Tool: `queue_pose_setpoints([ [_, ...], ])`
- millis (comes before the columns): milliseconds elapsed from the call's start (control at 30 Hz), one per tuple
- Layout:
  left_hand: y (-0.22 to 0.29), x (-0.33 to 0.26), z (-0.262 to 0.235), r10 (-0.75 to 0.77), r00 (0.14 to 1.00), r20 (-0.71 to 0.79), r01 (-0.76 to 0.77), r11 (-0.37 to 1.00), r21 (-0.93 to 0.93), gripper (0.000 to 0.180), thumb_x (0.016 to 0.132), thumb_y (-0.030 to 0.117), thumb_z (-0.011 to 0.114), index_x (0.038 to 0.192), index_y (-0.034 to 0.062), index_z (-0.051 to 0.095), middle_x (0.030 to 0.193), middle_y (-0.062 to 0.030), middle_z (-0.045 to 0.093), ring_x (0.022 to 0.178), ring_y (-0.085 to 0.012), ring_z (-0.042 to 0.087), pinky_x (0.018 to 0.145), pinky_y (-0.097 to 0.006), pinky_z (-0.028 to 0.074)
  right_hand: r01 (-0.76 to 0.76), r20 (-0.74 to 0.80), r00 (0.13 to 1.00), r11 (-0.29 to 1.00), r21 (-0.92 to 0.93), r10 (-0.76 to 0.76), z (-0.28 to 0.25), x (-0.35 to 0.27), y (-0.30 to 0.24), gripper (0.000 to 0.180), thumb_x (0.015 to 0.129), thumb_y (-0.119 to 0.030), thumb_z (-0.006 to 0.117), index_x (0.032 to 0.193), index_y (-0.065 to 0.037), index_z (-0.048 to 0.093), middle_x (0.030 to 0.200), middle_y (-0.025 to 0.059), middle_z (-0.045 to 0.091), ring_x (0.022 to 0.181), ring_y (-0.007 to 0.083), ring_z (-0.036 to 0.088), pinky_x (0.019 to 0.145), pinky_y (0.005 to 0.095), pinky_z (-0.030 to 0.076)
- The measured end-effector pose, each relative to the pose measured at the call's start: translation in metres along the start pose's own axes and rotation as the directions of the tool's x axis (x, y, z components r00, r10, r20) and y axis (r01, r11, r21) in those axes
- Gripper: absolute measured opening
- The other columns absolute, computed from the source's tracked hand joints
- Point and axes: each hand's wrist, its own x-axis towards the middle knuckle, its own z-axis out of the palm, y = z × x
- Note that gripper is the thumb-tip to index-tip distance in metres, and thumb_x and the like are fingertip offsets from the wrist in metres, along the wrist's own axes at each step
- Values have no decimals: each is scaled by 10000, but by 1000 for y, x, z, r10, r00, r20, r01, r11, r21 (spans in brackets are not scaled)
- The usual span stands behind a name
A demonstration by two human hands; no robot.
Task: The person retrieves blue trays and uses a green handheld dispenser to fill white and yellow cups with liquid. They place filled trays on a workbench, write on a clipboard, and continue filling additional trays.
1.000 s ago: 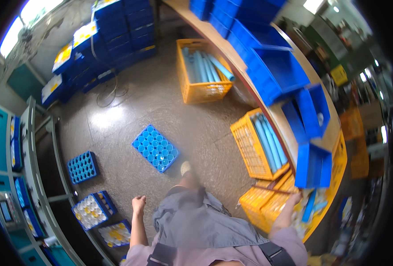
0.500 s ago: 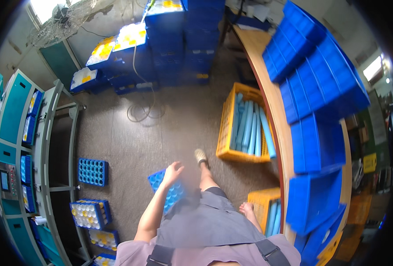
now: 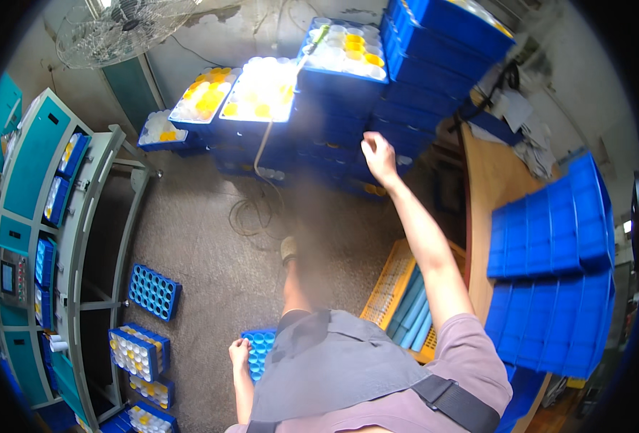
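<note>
Up ahead, my right hand [image 3: 379,155] reaches out, fingers spread open, to the tall stack of blue crates [image 3: 348,137] by the wall. It touches or nearly touches the stack's side. Low by my hip, my left hand [image 3: 239,354] is curled loosely and holds nothing, just above a blue tray with round holes [image 3: 260,351] on the floor. I think the crates are stiff plastic and heavy with white and yellow cups [image 3: 348,47], so gripping both side rims feels safest.

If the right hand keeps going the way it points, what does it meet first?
Most likely the stacked blue crates right ahead of the right hand; it looks almost at them, though depth is unclear.
</note>
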Motion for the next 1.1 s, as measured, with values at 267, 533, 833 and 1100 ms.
queue_pose_setpoints([
  [267, 207, 138, 74, -47, 994, 97, 73, 959, -275, 281, 928, 156, 655, 1146, -19, 629, 883, -66, 679, 720, -137, 631, 588, -264, 494, -38, 45, 998, 968, -247, 50, 158, 295, -40, 399, 880, -305, 617, 1118, 10, 556, 1090, 248, 635, 1078, 380, 608, 899, 450, 505],
  [533, 547, 170, 188, 472, 852, 227, -367, 848, -383, 362, 944, 152, 646, 1234, -58, 590, 1043, -112, 680, 891, -148, 651, 774, -254, 526, -293, 5, 954, 933, -210, 301, 178, 347, -35, 440, 877, -320, 620, 1139, 27, 545, 952, 207, 684, 867, 339, 691, 774, 403, 553],
  [833, 697, 21, 333, 334, 476, 814, 105, 897, -429, 632, 932, 221, 678, 1393, -103, 391, 1429, -262, 433, 1291, -373, 482, 1032, -410, 491, -565, 750, 633, 777, 277, 193, 0, 173, -91, 406, 947, -52, 554, 1342, -42, 460, 1113, 57, 640, 617, 53, 533, 473, 186, 430],
  [1100, 740, -26, 455, 280, 881, 381, 46, 751, -659, 460, 806, 270, 730, 1112, -62, 641, 1074, -214, 670, 827, -289, 689, 679, -452, 610, -683, 615, 682, 645, 342, 396, -96, 64, -1, 422, 992, -438, 544, 1149, -46, 562, 1004, 93, 671, 517, 35, 467, 432, 185, 408],
])
